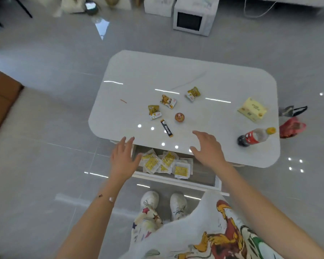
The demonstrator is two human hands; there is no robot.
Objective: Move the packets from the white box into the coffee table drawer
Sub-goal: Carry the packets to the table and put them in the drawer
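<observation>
The coffee table drawer (176, 179) stands pulled out below the white tabletop (185, 75). Several yellow-and-white packets (166, 163) lie in its left half. My left hand (123, 159) hovers over the drawer's left end, fingers spread and empty. My right hand (208, 148) is over the table's front edge, also spread and holding nothing. Three yellow snack packets lie on the tabletop: one near the front (154, 112), one in the middle (168, 101) and one farther back (192, 93). A black stick sachet (166, 128) lies by them. No white box can be made out on the table.
A small round orange cup (179, 117), a yellow tissue box (252, 109) and a cola bottle (255, 137) lying on its side are on the table. A red bag (292, 127) sits on the floor at right; a microwave (193, 19) at the back. My shoes (163, 201) are before the drawer.
</observation>
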